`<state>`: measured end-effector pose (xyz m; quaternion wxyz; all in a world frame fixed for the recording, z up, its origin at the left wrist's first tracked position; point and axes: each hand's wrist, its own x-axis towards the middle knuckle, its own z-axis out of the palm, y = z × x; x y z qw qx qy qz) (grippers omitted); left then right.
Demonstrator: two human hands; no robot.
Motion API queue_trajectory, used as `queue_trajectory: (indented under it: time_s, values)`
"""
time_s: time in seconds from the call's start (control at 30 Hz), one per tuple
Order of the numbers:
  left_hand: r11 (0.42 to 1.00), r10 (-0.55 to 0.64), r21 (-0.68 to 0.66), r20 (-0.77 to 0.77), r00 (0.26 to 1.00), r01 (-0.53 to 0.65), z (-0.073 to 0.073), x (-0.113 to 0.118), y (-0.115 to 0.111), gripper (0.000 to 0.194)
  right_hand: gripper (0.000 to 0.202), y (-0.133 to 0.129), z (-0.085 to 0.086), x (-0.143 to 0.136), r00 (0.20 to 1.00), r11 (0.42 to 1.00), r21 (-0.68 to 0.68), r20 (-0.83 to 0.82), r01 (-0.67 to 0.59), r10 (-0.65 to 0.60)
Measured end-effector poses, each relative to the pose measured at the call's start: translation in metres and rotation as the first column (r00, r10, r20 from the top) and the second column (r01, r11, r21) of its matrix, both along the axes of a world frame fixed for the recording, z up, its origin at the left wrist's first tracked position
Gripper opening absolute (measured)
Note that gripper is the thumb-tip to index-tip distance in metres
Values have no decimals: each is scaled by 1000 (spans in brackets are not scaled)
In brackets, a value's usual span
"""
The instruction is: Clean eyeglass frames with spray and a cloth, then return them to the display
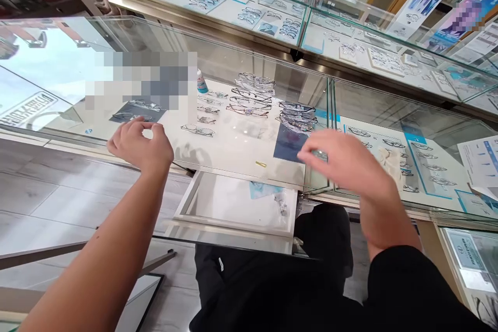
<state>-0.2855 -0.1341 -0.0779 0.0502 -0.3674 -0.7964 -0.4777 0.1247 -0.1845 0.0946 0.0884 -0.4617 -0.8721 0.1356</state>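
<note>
Over the left part of the glass counter (229, 153), my left hand (142, 145) is raised with its fingers curled. Its thumb and forefinger form a ring; whatever the fingertips pinch, if anything, is hidden. Just beyond it, eyeglasses (132, 116) lie on a dark cloth. My right hand (342, 161) hovers at the right, a little blurred, its thumb apart from the bent fingers and nothing visible between them. Near it are a dark blue cloth (288, 142) and a stack of eyeglasses (295, 116). A small yellow strip (260, 164) lies between the hands.
An open white drawer (233, 225) below the counter holds a light blue packet (264, 189) and small clear parts. Rows of glasses (249, 98) and a small bottle (201, 82) stand further back. A glass display case (249, 36) runs behind. Papers (480, 161) lie at the right.
</note>
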Motion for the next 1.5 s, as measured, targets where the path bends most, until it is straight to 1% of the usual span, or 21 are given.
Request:
queue_trajectory:
  time_s: [0.07, 0.13, 0.2, 0.27, 0.33, 0.4, 0.67, 0.83, 0.9, 0.97, 1.03, 1.13, 1.2, 1.23, 1.27, 1.3, 1.33, 1.37, 1.4, 1.43, 1.5]
  values:
    - [1000, -9, -9, -1, 1000, 9, 1, 1, 0, 11, 29, 53, 0, 13, 997, 988, 152, 65, 35, -45]
    - [1000, -16, -7, -6, 1000, 16, 0, 0, 0, 12, 21, 108, -16, 22, 992, 967, 255, 123, -9, -23]
    - [1000, -21, -2, -17, 1000, 21, -1, 0, 0, 12, 17, 151, -37, 27, 975, 969, 231, 221, -87, 35]
    - [1000, -19, -8, -25, 1000, 19, -2, -1, 0, 12, 19, 177, -54, 29, 955, 985, 143, 293, -95, 49]
    - [1000, -15, -19, -22, 1000, 15, -1, -1, 0, 12, 19, 189, -65, 27, 945, 993, 76, 322, -91, 62]
    - [1000, -15, -20, -13, 1000, 15, 0, 0, -1, 13, 16, 193, -71, 23, 934, 995, 64, 354, -80, 52]
    - [1000, -11, -19, -14, 1000, 11, 1, 0, -1, 13, 9, 205, -79, 13, 920, 992, 108, 391, -59, 12]
    - [1000, -12, -18, -21, 1000, 12, 0, -1, -1, 14, 7, 203, -84, 13, 934, 992, 130, 355, 7, -53]
    - [1000, -9, -18, -21, 1000, 9, 1, 0, -1, 14, 8, 199, -83, 17, 937, 987, 152, 334, 52, -101]
    - [1000, -7, -21, -13, 1000, 7, 2, 1, -2, 13, 10, 191, -75, 23, 948, 980, 175, 284, 94, -141]
    - [1000, -8, -23, -3, 1000, 8, 3, 3, -2, 13, 10, 173, -59, 26, 966, 974, 192, 204, 122, -161]
    - [1000, -14, -26, 0, 1000, 14, 2, 3, -2, 13, 11, 126, -24, 21, 992, 980, 180, 75, 88, -103]
    - [1000, -15, -26, -4, 1000, 15, 1, 2, -2, 13, 8, 84, -2, 11, 1000, 997, 76, 8, -10, 9]
    - [1000, -17, -25, -7, 1000, 16, 0, 1, -1, 12, 6, 62, 4, 4, 997, 997, -14, -21, -80, 80]
    - [1000, -18, -24, -9, 1000, 18, 0, 0, -1, 12, 4, 40, 5, -3, 987, 977, -140, -48, -160, 155]
    - [1000, -20, -23, -11, 1000, 20, -1, 0, -1, 12, 4, 20, 1, -9, 974, 933, -279, -69, -226, 215]
    - [999, -23, -23, -13, 1000, 23, -2, -1, -1, 12, 5, 1, -8, -14, 967, 882, -398, -83, -253, 240]
    - [999, -26, -24, -14, 1000, 26, -2, -1, -1, 12, 5, -16, -22, -18, 964, 834, -485, -92, -262, 250]
    - [999, -27, -25, -15, 1000, 26, -2, -1, 0, 12, 6, -29, -41, -21, 962, 804, -531, -106, -268, 250]
    - [999, -26, -26, -15, 1000, 25, -3, -1, 0, 12, 8, -40, -63, -23, 963, 791, -552, -106, -263, 247]
    - [999, -23, -28, -12, 1000, 23, -3, -1, 0, 12, 9, -52, -110, -28, 970, 809, -540, -73, -232, 230]
